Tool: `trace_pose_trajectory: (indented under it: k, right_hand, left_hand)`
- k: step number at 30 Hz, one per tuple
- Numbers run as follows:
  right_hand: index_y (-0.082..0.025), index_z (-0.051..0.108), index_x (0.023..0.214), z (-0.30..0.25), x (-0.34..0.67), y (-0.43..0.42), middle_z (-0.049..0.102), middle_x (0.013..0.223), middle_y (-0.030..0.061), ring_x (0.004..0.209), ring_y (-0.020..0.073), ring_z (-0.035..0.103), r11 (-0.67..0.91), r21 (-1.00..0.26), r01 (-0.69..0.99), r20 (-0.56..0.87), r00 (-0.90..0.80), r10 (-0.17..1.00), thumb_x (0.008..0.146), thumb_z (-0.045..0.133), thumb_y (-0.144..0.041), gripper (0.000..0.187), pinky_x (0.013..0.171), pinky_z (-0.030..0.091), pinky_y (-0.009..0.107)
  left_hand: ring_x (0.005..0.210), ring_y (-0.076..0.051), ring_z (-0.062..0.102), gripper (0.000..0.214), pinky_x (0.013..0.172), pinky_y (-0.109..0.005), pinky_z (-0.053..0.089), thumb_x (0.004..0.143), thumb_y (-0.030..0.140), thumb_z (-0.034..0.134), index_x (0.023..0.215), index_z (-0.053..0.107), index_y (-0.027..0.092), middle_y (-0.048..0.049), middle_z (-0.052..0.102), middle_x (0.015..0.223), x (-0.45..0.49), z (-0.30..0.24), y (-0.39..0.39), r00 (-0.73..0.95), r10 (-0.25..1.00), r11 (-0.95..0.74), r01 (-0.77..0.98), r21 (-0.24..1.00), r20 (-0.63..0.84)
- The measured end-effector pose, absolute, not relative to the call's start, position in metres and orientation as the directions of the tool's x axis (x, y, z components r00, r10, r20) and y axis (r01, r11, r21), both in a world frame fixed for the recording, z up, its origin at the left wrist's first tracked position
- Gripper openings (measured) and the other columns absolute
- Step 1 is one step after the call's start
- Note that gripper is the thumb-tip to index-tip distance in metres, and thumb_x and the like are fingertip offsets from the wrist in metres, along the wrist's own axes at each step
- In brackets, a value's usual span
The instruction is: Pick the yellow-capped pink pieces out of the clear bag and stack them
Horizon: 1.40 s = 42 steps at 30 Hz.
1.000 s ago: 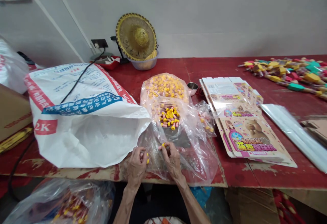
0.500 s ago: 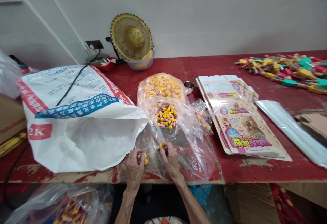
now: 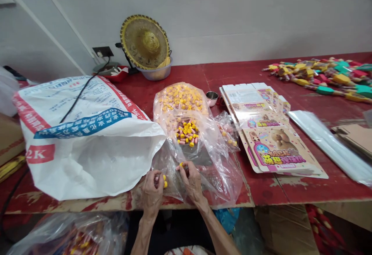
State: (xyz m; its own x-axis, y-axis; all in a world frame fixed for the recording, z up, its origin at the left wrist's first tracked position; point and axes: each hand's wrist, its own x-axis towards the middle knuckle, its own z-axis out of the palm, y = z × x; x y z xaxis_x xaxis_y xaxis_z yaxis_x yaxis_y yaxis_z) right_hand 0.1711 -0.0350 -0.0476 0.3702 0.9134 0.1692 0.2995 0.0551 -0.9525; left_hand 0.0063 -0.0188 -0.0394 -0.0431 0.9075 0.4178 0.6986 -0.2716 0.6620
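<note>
My left hand [image 3: 152, 187] is closed round small pink bottles with yellow caps [image 3: 165, 181] near the table's front edge. Beside it, my right hand [image 3: 190, 177] pinches one small yellow-capped bottle [image 3: 181, 165] between thumb and fingertips. Under and behind my hands spreads a clear plastic bag [image 3: 221, 177]. Its mouth shows a loose heap of the same little bottles [image 3: 186, 131], and many more fill the bag's far end. How many my left hand holds is hidden by the fingers.
A large white woven sack [image 3: 95, 166] lies open at left. Printed cardboard cards [image 3: 279, 150] and clear plastic sleeves [image 3: 325, 142] are at right. A metal cup [image 3: 212, 98], a straw hat [image 3: 145, 42] and colourful toys [image 3: 328, 76] stand farther back. Below left sits another bag of bottles [image 3: 81, 243].
The whole view has shifted slightly, with things on the table appearing a little farther left. Both hands keep nearly the same pose and grip.
</note>
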Motion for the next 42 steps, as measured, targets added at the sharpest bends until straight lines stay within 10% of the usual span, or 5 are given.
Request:
trace_pose_trajectory:
  k: [42]
  right_hand:
    - [-0.023, 0.062, 0.091, -0.0469, 0.1737, -0.036, 0.071, 0.09, 0.0029, 0.079, 0.0185, 0.066, 0.101, -0.937, 0.335, 0.222, 0.344, 0.912, 0.102, 0.053, -0.034, 0.018, 0.076, 0.052, 0.03]
  left_hand:
    - [0.066, -0.018, 0.07, 0.026, 0.064, -0.029, 0.058, 0.095, 0.044, 0.057, 0.089, 0.067, 0.021, -0.0028, 0.072, 0.079, 0.0052, -0.0345, -0.0282, -0.09, 0.916, -0.238, 0.662, 0.711, 0.39]
